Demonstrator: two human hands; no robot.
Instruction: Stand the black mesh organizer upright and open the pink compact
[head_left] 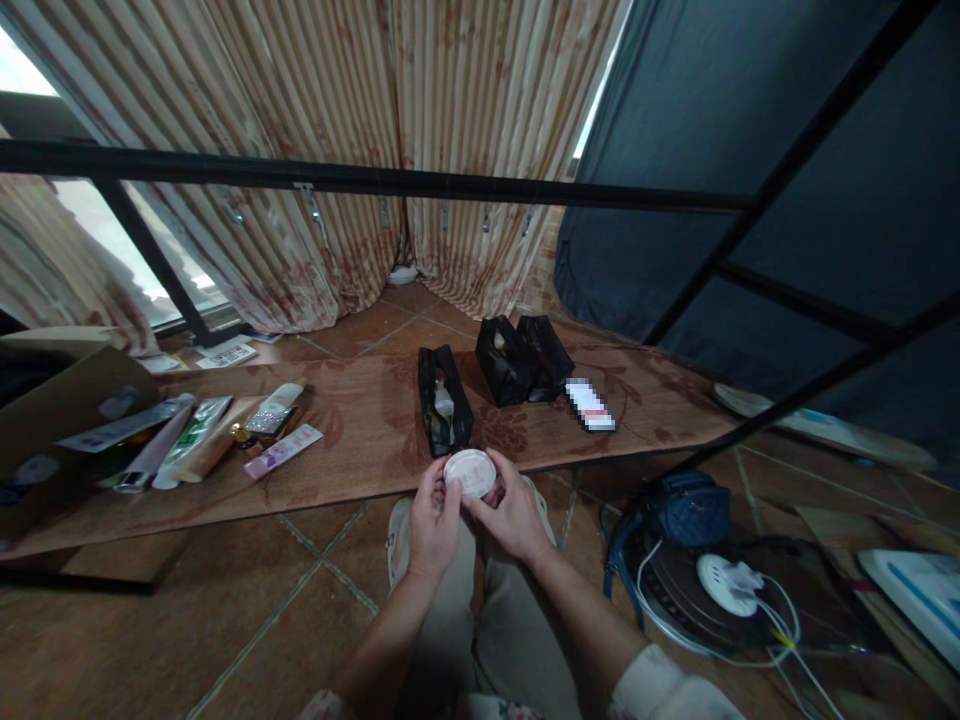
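left hand + right hand: both gripping round pale container | desk: open black bag just beyond hands; two black bags, phone farther right; tubes at left

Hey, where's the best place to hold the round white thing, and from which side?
Probably the rim of the round white thing, coming from its left and right, where the left hand and right hand hold it. It is round with its broad face up, so opposite edges should give balanced support.
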